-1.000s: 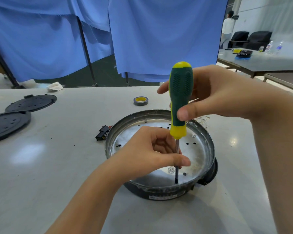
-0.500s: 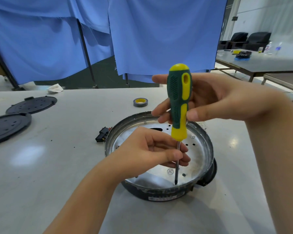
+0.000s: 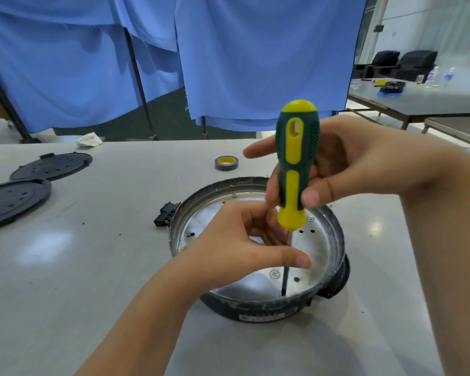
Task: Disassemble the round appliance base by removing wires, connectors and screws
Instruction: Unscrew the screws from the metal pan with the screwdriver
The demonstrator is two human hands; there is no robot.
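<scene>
The round appliance base [image 3: 334,240] lies on the grey table, a shallow metal pan with a black lower rim and several holes in its floor. A green-and-yellow screwdriver [image 3: 296,164] stands upright in it, its tip at the pan's near edge. My right hand [image 3: 358,164] grips the handle with thumb and fingers, the index finger stretched out to the left. My left hand [image 3: 244,240] reaches into the pan and pinches the screwdriver's shaft between thumb and fingers. The screw under the tip is too small to make out.
A black connector block [image 3: 164,217] lies just left of the base. A roll of tape [image 3: 226,163] sits behind it. Two black round perforated covers [image 3: 52,166] [image 3: 11,202] rest at the far left. Blue curtains hang beyond the table.
My right hand has turned the handle, so its yellow stripe now faces me, and its fingers have shifted on the grip. My left hand stays on the shaft.
</scene>
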